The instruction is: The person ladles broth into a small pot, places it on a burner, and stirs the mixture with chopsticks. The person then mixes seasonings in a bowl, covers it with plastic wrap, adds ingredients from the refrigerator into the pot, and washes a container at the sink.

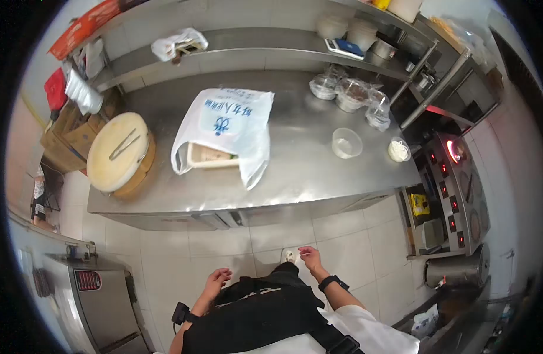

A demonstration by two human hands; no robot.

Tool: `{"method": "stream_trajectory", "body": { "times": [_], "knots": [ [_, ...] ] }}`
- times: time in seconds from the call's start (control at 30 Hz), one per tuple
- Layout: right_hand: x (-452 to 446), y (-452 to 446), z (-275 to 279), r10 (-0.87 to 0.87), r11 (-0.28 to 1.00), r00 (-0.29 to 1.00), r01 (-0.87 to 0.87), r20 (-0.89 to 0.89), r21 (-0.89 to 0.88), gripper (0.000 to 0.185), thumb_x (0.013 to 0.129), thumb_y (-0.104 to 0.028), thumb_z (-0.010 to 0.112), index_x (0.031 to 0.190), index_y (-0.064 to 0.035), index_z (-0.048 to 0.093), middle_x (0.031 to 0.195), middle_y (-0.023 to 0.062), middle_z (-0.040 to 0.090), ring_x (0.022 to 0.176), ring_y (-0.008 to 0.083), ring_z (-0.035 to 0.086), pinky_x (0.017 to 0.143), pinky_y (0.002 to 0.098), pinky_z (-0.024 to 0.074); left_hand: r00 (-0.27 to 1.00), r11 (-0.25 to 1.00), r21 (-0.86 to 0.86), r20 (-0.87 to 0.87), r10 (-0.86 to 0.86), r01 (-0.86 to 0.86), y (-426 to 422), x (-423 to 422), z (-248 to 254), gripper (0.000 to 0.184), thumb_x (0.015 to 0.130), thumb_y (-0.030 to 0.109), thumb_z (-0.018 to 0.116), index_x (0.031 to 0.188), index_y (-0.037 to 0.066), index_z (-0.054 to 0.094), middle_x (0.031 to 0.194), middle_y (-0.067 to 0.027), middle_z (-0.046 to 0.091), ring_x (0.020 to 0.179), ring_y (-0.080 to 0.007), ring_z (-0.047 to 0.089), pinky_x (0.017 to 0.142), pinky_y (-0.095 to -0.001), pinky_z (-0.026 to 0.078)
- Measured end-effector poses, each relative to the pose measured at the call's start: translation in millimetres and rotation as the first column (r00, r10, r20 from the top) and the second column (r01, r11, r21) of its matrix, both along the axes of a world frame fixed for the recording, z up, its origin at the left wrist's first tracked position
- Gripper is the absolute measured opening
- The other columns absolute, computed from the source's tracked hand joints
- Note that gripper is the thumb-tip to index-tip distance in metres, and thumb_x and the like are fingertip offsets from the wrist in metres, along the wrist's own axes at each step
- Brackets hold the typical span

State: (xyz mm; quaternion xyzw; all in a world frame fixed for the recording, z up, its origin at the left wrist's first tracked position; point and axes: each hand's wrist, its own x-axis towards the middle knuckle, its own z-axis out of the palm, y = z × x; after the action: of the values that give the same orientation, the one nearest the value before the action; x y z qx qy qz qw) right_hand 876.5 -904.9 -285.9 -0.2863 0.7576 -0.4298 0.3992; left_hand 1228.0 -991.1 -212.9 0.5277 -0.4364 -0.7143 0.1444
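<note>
My left hand hangs in front of my body over the tiled floor, fingers loosely bent and holding nothing. To its right, my right hand is also free, its fingers slightly curled and apart. Neither hand touches the steel counter ahead of me. On that counter lies a white plastic bag with blue print, partly covering a white tray whose contents are mostly hidden. A round lidded tub stands at the left end with metal tongs on its lid.
Toward the right of the counter are a clear bowl, a small bowl with white strips and bagged containers. A shelf runs above. A stove with red displays stands right; a steel cabinet stands left.
</note>
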Motion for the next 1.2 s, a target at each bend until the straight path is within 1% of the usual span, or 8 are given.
{"method": "stream_trajectory", "body": {
  "times": [0.1, 0.27, 0.43, 0.53, 0.6, 0.83, 1.03, 1.2],
  "knots": [
    [-53.3, -12.6, 11.6, -0.042, 0.995, 0.992, 0.053, 0.121, -0.087, 0.018, 0.07, 0.003, 0.055, 0.087, -0.0035, 0.06, 0.068, 0.0003, 0.056, 0.06, 0.0067, 0.049, 0.055, 0.0198, 0.0417, 0.989, 0.985, 0.094, 0.043, 0.142, -0.145, -13.6, -33.6, 8.8, 0.025, 0.086, 0.018, 0.04, 0.107, 0.008, 0.049, 0.103, -0.0057, 0.057, 0.093, -0.0152, 0.053, 0.075, -0.0297, 0.04],
    [-155.5, -76.9, 65.2, -0.104, 0.965, 0.994, 0.095, -0.023, -0.245, 0.013, 0.077, -0.003, 0.05, 0.088, -0.0036, 0.057, 0.064, -0.0015, 0.051, 0.054, 0.0056, 0.045, 0.048, 0.0191, 0.0369, 0.96, 0.948, 0.163, -0.022, 0.28, -0.273, -51.2, -122.7, 58.2, 0.028, 0.085, 0.021, 0.044, 0.107, 0.005, 0.049, 0.104, -0.0059, 0.056, 0.096, -0.0171, 0.052, 0.08, -0.0296, 0.039],
    [-240.2, -175.1, 118.1, -0.232, 0.896, 0.932, 0.092, -0.28, -0.435, 0.022, 0.077, -0.002, 0.047, 0.098, -0.0024, 0.052, 0.068, 0.0034, 0.053, 0.055, 0.0088, 0.048, 0.049, 0.0229, 0.0406, 0.981, 0.993, 0.051, -0.158, 0.111, -0.104, -93.6, -195.7, 89.3, 0.026, 0.085, 0.017, 0.042, 0.108, 0.006, 0.048, 0.104, -0.0056, 0.056, 0.095, -0.014, 0.052, 0.081, -0.0278, 0.038],
    [-272.5, -213.7, 119.0, -0.222, 0.951, 0.883, 0.102, -0.413, -0.293, 0.025, 0.075, -0.002, 0.049, 0.101, -0.0034, 0.05, 0.069, 0.0086, 0.055, 0.058, 0.0167, 0.054, 0.054, 0.027, 0.0438, 0.981, 0.995, 0.065, -0.171, 0.092, -0.081, -105.2, -217.0, 112.9, 0.027, 0.085, 0.016, 0.043, 0.109, 0.005, 0.048, 0.105, -0.0067, 0.055, 0.095, -0.0144, 0.052, 0.081, -0.0272, 0.039],
    [-285.7, -224.9, 102.4, -0.044, 0.997, 0.739, -0.005, -0.672, -0.071, 0.022, 0.074, -0.005, 0.054, 0.095, -0.0045, 0.051, 0.074, 0.0148, 0.057, 0.07, 0.028, 0.057, 0.061, 0.0349, 0.044, 0.983, 0.996, 0.08, -0.178, 0.053, -0.04, -111.5, -216.2, 113.8, 0.026, 0.085, 0.015, 0.042, 0.108, 0.004, 0.048, 0.106, -0.0081, 0.055, 0.096, -0.0156, 0.052, 0.08, -0.0272, 0.039],
    [-217.6, -178.9, 239.9, -0.145, 0.957, 0.766, -0.052, -0.626, -0.285, 0.017, 0.068, -0.002, 0.061, 0.083, -0.0044, 0.052, 0.076, 0.011, 0.057, 0.07, 0.0273, 0.056, 0.061, 0.0341, 0.0436, 0.987, 0.984, 0.159, -0.151, -0.055, 0.079, -144.8, -201.7, 111.1, 0.024, 0.084, 0.015, 0.044, 0.105, 0.004, 0.05, 0.104, -0.0076, 0.055, 0.095, -0.0156, 0.052, 0.082, -0.0281, 0.039],
    [-186.0, -111.2, 316.9, -0.227, 0.945, 0.412, -0.127, -0.882, -0.302, 0.02, 0.061, -0.008, 0.068, 0.076, -0.009, 0.055, 0.077, 0.0039, 0.058, 0.069, 0.0233, 0.054, 0.062, 0.0327, 0.0414, 0.866, 0.86, 0.11, -0.114, -0.486, 0.498, -170.2, -255.9, 104.6, 0.025, 0.083, 0.018, 0.046, 0.105, 0.006, 0.05, 0.104, -0.0059, 0.055, 0.098, -0.0137, 0.05, 0.083, -0.027, 0.037],
    [-175.6, -31.5, 354.8, -0.335, 0.933, 0.299, -0.029, -0.893, -0.359, 0.021, 0.059, -0.011, 0.07, 0.074, -0.0089, 0.056, 0.075, 0.003, 0.058, 0.065, 0.0203, 0.054, 0.058, 0.029, 0.0394, 0.72, 0.743, -0.006, -0.241, -0.651, 0.669, -149.2, -325.0, 109.5, 0.027, 0.086, 0.019, 0.043, 0.11, 0.007, 0.047, 0.105, -0.0053, 0.055, 0.096, -0.0136, 0.05, 0.082, -0.0276, 0.037]
  ]
}}
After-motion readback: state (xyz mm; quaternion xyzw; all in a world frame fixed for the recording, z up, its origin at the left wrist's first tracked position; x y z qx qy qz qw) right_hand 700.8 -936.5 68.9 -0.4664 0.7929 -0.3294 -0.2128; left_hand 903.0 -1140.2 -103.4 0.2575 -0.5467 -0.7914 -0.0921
